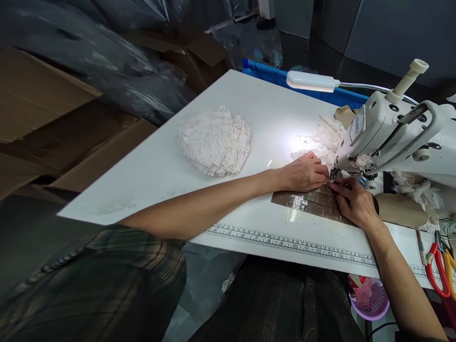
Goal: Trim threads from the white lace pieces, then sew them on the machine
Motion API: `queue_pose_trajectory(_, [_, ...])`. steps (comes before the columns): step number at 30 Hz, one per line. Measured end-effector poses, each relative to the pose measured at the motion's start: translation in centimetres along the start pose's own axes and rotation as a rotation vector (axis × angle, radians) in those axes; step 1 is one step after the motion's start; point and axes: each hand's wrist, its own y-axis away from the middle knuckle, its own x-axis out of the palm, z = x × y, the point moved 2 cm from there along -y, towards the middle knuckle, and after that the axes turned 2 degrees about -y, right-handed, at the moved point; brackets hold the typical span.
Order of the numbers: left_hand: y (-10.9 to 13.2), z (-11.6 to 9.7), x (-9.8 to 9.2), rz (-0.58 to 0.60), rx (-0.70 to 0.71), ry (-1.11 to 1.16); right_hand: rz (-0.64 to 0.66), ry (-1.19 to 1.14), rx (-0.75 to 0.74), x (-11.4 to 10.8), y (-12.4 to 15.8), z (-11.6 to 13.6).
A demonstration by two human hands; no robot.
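A white sewing machine [388, 126] stands at the right of a white table. Close to its needle, my left hand [307, 173] has its fingers bent and pressed together beside white lace [320, 142]; what they pinch is too small to make out. On the needle's other side is my right hand [356, 202], thumb and forefinger closed near the presser foot, holding something hidden. Both hands rest around a brown shiny plate [313, 204] on the table. A round pile of white lace [216, 141] lies left of the machine.
A lamp [312, 81] lights the lace. Red-handled scissors [437, 268] and a tan fabric roll [402, 210] lie at the right. A purple basket [372, 308] hangs below the table edge. Cardboard boxes [42, 90] stand at the left. A ruler strip [285, 243] runs along the front.
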Motion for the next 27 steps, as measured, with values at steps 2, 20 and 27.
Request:
queue_pose_trajectory(2, [0.0,-0.1,-0.3,0.011,0.027,0.024,-0.005,0.005,-0.011,-0.1,0.0,0.2])
queue_pose_trajectory(20, [0.3,-0.3,-0.8,0.043,0.054,-0.006,0.036,0.103,0.011,0.1,0.3,1.9])
queue_pose_trajectory(27, [0.5,-0.3,-0.8,0.043,0.033,-0.038,-0.061,-0.112,0.064,-0.7,0.6,1.3])
